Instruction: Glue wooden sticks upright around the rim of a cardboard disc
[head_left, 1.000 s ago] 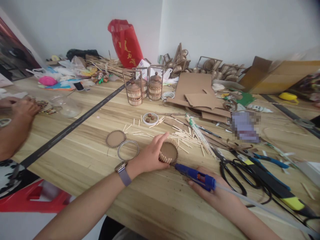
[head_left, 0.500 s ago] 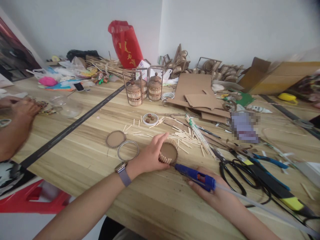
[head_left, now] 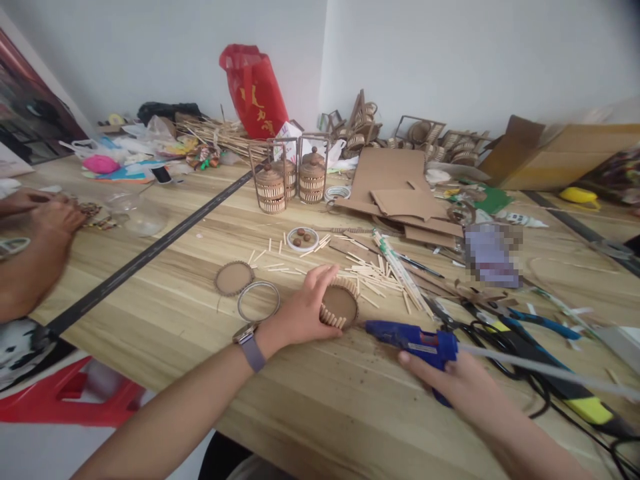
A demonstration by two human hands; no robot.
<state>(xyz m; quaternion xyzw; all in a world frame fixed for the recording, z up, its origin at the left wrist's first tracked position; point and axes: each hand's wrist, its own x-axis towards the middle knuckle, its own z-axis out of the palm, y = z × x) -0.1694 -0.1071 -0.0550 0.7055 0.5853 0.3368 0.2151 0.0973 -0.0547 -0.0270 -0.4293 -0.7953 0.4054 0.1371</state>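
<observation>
My left hand [head_left: 303,310] is closed around the near-left side of a small round cardboard base [head_left: 344,303] edged with upright short wooden sticks. Sticks line its left and back edge; the right front edge is bare. In my right hand [head_left: 440,377] is a blue hot glue gun [head_left: 413,339], a long glue stick trailing from its back. Its nozzle points left, a little apart from the base's bare edge. To the left lie another cardboard disc [head_left: 233,277] with a dark rim and a pale ring [head_left: 259,301]. Loose short sticks [head_left: 373,270] are scattered behind the base.
Scissors [head_left: 480,333], blue-handled pliers [head_left: 545,323] and a black-yellow tool [head_left: 565,387] lie on the right. Finished stick baskets [head_left: 271,190] in frames stand behind, beside cardboard sheets [head_left: 387,173]. At the left, another person's hands [head_left: 55,220] work near a clear jar [head_left: 137,213].
My right hand has drawn the glue gun to the right, away from the base's edge, and turned it more side-on. The left hand keeps its hold in the same place.
</observation>
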